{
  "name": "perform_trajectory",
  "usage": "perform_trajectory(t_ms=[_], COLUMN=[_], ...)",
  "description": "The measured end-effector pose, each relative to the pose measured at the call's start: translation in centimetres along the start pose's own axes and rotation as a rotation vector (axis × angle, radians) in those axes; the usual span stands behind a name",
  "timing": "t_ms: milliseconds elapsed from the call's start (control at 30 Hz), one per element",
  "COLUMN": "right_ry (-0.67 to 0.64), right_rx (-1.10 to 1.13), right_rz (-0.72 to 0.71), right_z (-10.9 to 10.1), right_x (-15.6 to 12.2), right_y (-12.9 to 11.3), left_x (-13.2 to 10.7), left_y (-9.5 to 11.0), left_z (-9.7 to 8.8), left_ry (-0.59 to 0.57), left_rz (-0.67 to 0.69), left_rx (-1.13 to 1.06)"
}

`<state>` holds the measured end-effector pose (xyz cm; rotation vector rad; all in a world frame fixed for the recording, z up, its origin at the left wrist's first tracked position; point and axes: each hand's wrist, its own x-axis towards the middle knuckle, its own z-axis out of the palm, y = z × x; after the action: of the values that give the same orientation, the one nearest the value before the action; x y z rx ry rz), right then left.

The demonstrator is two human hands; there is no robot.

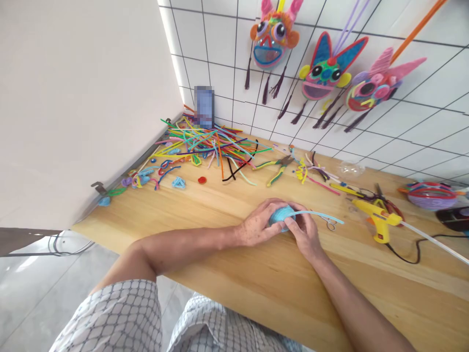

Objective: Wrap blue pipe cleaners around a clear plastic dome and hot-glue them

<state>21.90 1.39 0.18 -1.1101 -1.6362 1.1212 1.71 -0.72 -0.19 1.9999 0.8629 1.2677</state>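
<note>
Head view: blue coil (pixel 282 214) pinched between left hand (pixel 258 226) and right hand (pixel 307 234) fingers (pixel 293 222).

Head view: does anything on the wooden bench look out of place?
Yes. The multicoloured pipe cleaners sprawl in a loose tangle at the far left corner, and a small blue twisted piece lies right at the wooden bench's left edge. Nothing looks damaged.

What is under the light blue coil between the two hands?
The wooden table lies below the light blue coil. The left hand and right hand cover its underside, so whether it touches the wood cannot be seen.
</note>
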Motion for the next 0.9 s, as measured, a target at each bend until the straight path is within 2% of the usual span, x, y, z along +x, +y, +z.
perform_trajectory(t_ms=[500, 600, 767, 900], right_ry=[0.007, 0.036, 0.139, 0.165], right_rx=[-0.003, 0.001, 0.064, 0.104], right_rz=[0.015, -0.003, -0.004, -0.006], right_z=[0.0, 0.1, 0.0, 0.0], right_x=[0.0, 0.0, 0.4, 0.8], right_y=[0.0, -0.2, -0.8, -1.2], left_x=[0.0, -0.1, -0.5, -0.6], left_y=[-0.2, -0.4, -0.7, -0.8], left_z=[0.0, 0.0, 0.0, -0.3], left_ry=[-0.002, 0.000, -0.009, -0.043], left_rz=[0.015, 0.031, -0.026, -0.031], left_rx=[-0.007, -0.018, -0.003, 0.031])
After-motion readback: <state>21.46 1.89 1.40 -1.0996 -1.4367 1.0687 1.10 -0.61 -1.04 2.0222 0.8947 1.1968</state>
